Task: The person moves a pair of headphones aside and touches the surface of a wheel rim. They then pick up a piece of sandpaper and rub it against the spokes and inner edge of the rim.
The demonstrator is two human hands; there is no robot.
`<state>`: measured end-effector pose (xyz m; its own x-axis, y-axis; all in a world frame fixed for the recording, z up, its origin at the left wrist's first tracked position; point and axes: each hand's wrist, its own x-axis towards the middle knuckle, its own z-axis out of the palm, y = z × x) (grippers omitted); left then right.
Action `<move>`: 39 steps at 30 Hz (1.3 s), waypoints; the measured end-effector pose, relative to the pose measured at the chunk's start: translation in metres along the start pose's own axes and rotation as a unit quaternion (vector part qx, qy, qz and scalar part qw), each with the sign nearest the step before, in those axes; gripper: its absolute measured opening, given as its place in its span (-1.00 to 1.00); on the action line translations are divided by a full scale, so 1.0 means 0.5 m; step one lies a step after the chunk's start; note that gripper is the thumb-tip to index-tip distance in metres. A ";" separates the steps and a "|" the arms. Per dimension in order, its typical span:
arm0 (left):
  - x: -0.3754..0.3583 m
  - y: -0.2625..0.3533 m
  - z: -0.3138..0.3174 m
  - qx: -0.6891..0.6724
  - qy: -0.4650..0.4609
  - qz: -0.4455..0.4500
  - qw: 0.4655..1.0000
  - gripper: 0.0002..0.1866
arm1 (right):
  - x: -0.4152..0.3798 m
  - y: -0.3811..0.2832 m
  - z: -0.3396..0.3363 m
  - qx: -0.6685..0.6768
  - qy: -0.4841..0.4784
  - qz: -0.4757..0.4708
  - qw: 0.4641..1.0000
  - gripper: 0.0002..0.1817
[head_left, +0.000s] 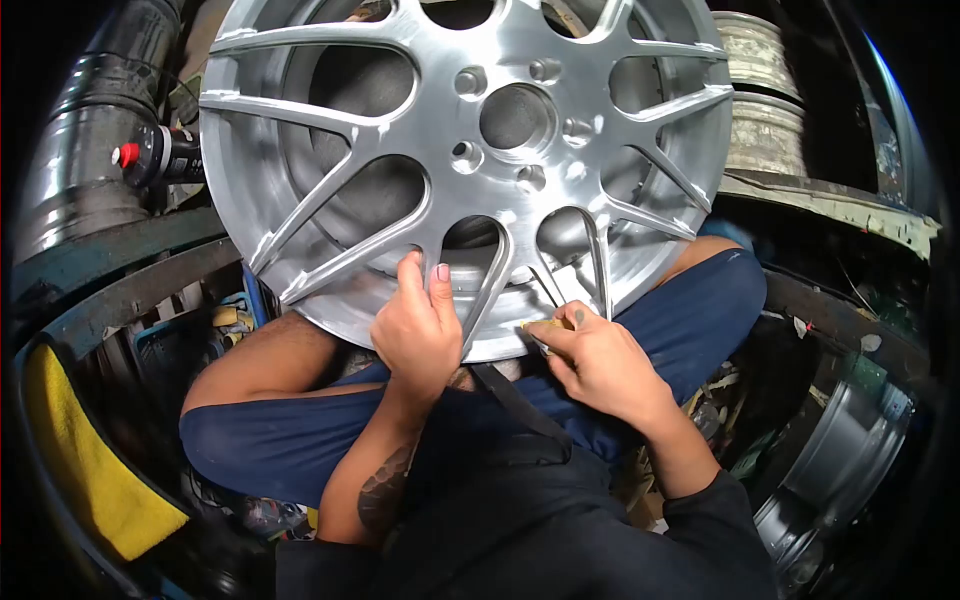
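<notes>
A bare silver alloy wheel [455,80] with split spokes lies across my lap, its hub face turned up toward me. My left hand [415,330] is closed around a lower spoke, thumb and index finger upright against the metal. At the lower right spokes, my right hand [605,365] pinches a small yellowish piece [545,326] that looks like folded sandpaper. That piece is mostly covered by the fingers and sits at the spoke end near the rim.
A dark bottle with a red cap [128,155] is at the left, beside shiny metal cylinders [85,150]. Stacked wheels [760,100] stand at the back right. Another wheel [840,460] rests lower right. A yellow cloth [85,455] hangs at the left. Metal bars [140,285] flank me.
</notes>
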<state>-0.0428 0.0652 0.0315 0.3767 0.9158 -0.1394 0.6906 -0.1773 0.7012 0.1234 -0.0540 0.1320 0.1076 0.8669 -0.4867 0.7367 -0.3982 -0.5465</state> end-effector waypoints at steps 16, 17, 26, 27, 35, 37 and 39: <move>0.002 -0.005 -0.002 0.011 -0.035 -0.013 0.999 -0.60 | 0.076 -0.004 0.050 -0.274 -0.117 -0.034 0.954 -0.83; 0.001 -0.005 -0.001 0.013 -0.032 -0.009 0.999 -0.60 | 0.076 -0.004 0.047 -0.274 -0.127 -0.035 0.953 -0.83; 0.007 -0.002 -0.008 -0.013 -0.036 -0.004 0.999 -0.63 | 0.098 0.005 0.020 -0.290 -0.193 -0.041 0.937 -0.78; 0.006 -0.003 -0.007 -0.017 -0.031 0.000 0.999 -0.63 | 0.099 0.005 0.018 -0.292 -0.195 -0.043 0.935 -0.78; 0.003 -0.005 0.000 -0.015 -0.003 0.026 1.000 -0.65 | 0.097 0.026 0.029 -0.298 -0.199 -0.104 0.928 -0.66; 0.006 -0.006 -0.002 -0.019 0.000 0.029 0.999 -0.65 | 0.099 0.028 0.031 -0.284 -0.175 -0.124 0.935 -0.66; 0.005 0.000 -0.009 -0.019 -0.008 0.022 1.000 -0.65 | 0.103 0.023 0.023 -0.299 -0.203 -0.103 0.927 -0.65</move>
<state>-0.0447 0.0694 0.0342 0.4167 0.9012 -0.1193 0.6496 -0.2034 0.7325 0.1296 -0.0173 0.0929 -0.2481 0.6729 -0.6969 0.9647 0.1061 -0.2410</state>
